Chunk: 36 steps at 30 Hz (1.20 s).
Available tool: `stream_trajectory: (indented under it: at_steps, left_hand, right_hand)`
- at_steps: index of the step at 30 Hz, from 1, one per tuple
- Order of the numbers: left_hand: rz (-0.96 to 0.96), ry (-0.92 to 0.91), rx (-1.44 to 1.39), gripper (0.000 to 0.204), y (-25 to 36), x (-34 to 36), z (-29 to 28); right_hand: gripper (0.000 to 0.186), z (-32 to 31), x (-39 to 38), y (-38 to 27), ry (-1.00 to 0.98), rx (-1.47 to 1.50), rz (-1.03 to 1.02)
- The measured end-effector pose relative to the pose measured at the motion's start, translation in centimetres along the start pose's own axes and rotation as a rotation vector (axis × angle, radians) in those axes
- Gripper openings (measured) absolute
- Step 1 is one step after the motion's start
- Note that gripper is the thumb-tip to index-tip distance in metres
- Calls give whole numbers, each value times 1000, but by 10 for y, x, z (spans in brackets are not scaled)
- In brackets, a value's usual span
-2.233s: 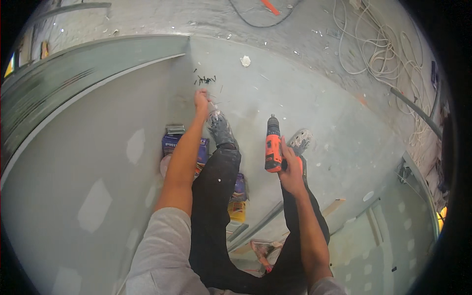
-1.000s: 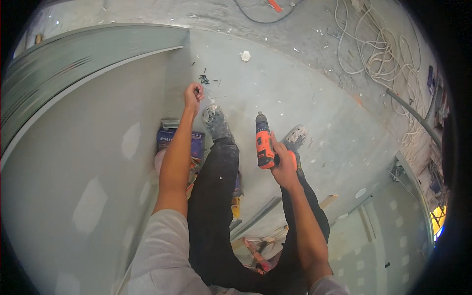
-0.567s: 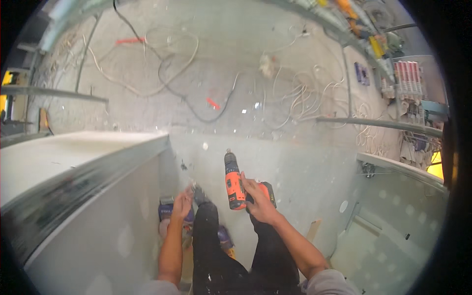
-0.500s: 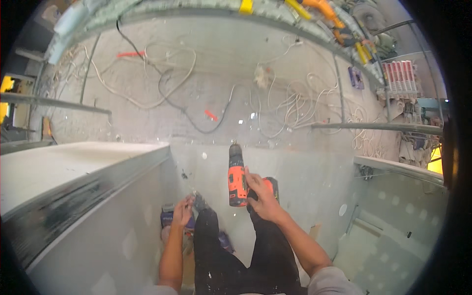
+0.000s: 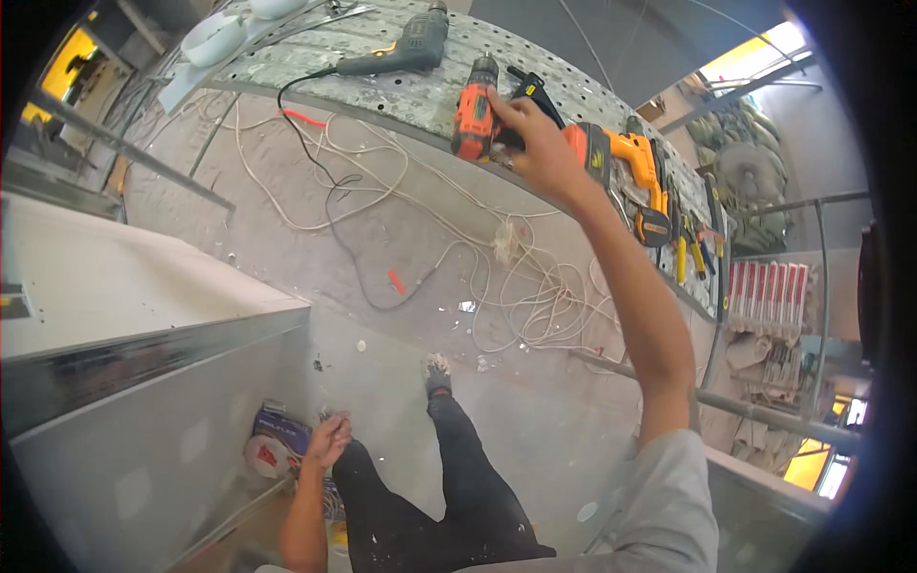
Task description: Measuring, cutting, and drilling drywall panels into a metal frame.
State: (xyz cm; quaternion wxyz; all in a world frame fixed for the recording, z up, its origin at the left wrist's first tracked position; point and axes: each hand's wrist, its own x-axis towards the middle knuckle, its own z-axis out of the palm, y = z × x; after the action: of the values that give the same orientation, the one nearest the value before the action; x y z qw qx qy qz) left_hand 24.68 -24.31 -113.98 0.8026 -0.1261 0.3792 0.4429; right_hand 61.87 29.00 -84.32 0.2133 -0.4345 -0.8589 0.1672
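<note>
My right hand is raised high and grips an orange and black cordless drill, which rests on a perforated metal platform at the top. My left hand hangs low beside my left thigh with its fingers curled; I cannot tell whether it holds anything small. A blue box lies on the floor just left of it. My dark trouser legs and a grey shoe stand on grey board below.
A green corded drill, a yellow power tool and several hand tools lie on the platform. White cables sprawl over the concrete floor. A plasterboard wall with a metal top track stands at left. Metal rails run at right.
My right hand has lifted the orange drill from waist height up onto the perforated platform. The view has tilted upward. My left hand has dropped from the board to my thigh.
</note>
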Motion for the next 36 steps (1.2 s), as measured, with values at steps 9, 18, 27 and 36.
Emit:
stream_trajectory:
  at_steps: [9,18,27,36]
  left_hand:
    - [4,85,-270,37,-136,1,5]
    - [231,62,-377,38,-131,-10,-37]
    - [552,227,-245,28,-144,-27,-132]
    - [590,350,-535,36,-183,111,-193]
  right_hand:
    - [79,23,64,57,-179,-145,-105]
    - [83,6,60,43,-269,-273,-15]
    - [45,230,-81,-156,-330,-86,-179]
    - [67,698,-282,-52,-1047,173,-163]
